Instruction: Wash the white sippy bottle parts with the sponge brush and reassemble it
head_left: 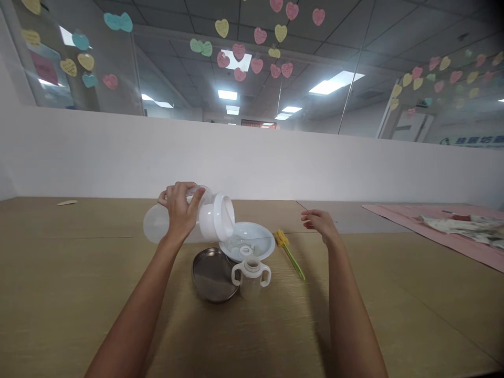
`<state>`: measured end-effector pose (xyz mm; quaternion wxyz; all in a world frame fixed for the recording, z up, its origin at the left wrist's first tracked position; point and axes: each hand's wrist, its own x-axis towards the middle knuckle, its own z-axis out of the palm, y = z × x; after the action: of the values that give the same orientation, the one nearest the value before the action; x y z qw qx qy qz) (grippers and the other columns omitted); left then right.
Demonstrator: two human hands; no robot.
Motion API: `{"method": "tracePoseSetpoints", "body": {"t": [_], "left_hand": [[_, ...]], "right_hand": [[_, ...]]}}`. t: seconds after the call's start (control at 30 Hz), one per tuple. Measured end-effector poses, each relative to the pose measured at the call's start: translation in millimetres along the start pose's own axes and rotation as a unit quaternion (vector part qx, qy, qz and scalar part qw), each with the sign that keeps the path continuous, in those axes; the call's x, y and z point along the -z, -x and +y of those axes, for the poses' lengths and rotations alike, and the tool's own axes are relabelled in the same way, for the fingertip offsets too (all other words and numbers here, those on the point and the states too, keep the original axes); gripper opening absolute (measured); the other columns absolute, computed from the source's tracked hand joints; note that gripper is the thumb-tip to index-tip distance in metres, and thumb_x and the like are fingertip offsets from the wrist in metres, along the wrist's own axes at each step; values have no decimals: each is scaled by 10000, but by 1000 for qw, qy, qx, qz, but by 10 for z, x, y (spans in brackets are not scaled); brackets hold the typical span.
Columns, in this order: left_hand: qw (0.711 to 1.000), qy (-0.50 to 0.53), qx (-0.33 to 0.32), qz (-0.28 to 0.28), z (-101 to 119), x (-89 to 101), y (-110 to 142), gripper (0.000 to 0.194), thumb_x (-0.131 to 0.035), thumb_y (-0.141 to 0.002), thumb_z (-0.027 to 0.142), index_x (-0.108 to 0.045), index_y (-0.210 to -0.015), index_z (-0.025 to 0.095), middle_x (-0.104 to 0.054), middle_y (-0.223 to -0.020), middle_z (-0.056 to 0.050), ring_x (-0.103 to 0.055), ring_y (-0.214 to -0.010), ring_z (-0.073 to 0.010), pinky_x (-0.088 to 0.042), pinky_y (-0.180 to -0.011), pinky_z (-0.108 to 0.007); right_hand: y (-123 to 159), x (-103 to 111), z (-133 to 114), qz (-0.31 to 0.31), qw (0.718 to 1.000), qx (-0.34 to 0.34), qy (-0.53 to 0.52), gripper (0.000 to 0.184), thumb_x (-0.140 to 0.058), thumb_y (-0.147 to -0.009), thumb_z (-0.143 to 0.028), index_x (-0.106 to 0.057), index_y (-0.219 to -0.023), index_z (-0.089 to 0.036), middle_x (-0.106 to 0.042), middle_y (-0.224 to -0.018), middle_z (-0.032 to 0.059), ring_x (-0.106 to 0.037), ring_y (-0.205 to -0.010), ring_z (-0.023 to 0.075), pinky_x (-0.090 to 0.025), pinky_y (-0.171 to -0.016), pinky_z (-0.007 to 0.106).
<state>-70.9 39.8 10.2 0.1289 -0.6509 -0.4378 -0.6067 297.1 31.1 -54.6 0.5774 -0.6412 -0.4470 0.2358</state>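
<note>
My left hand (183,207) is wrapped round a translucent plastic jug (156,223) with a white collar, tipped sideways so its mouth faces right. The jug's mouth hangs by the rim of a white bowl (268,247), which holds some small clear pieces I cannot make out. A clear baby bottle (250,287) with two white handles stands upright in front of the bowl, its top uncovered. To its left sits a round metal tray (212,278). Off to the right, my right hand (321,223) hovers above the table with bent fingers apart, holding nothing. Nearest it lies a yellow-headed brush (293,258) with a green handle.
The wooden table (79,294) runs back to a low white wall (255,163) with glass above it. At the right, a pink cloth (425,223) carries folded fabric (464,227). A thin flat strip (67,202) lies at the far left.
</note>
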Motion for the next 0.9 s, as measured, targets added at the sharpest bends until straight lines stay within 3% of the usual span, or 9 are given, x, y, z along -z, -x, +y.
{"method": "tracePoseSetpoints", "body": {"t": [0.1,0.17,0.27,0.37,0.5,0.7,0.9], "left_hand": [[999,10,39,9,-47,-9,-12,296,-403,-824,483,-553,-830,229,-589,-890,-37,-470,-957,-233,-207,-925,-428],[993,47,104,25,-124,-22,-33,313,-408,-812,495,-558,-798,221,-584,-842,-32,-486,-918,-226,-248,-910,-413],[963,167,208,39,-243,-27,-78,371,-406,-788,540,-529,-702,200,-544,-717,-13,-509,-784,-188,-358,-807,-335],[938,256,234,25,-242,9,-122,400,-416,-769,566,-493,-647,193,-523,-681,-6,-508,-725,-161,-398,-728,-277],[955,245,164,-31,-6,101,-124,383,-399,-786,558,-511,-694,203,-551,-736,-14,-517,-781,-170,-405,-752,-278],[984,138,22,-113,401,202,-17,342,-373,-823,525,-548,-801,232,-590,-860,-14,-495,-882,-200,-328,-867,-360],[986,92,-55,-128,480,184,44,325,-335,-856,501,-536,-839,246,-587,-877,3,-474,-908,-193,-226,-909,-376]], "right_hand": [[-5,2,4,-1,1000,1,0,215,-510,-644,-111,-630,-822,-117,-629,-734,58,-558,-512,87,-478,-501,195],[-5,1,5,-1,1000,1,0,216,-511,-642,-113,-631,-822,-118,-629,-733,57,-559,-512,87,-480,-503,196],[-2,-3,5,-2,1000,1,0,219,-513,-635,-110,-632,-819,-116,-631,-728,59,-558,-509,88,-480,-503,199],[3,-6,4,-2,1000,1,-1,219,-511,-634,-110,-631,-817,-112,-631,-727,62,-555,-505,88,-478,-498,198],[10,0,-5,-2,1000,1,-2,219,-512,-632,-111,-630,-817,-110,-634,-726,63,-554,-505,86,-475,-493,193],[14,8,-15,1,1000,-1,-1,229,-517,-629,-118,-634,-825,-111,-641,-726,66,-553,-500,86,-476,-493,195],[19,16,-28,0,1000,2,-2,225,-527,-627,-119,-638,-823,-114,-637,-726,57,-559,-517,88,-478,-509,199]]}}
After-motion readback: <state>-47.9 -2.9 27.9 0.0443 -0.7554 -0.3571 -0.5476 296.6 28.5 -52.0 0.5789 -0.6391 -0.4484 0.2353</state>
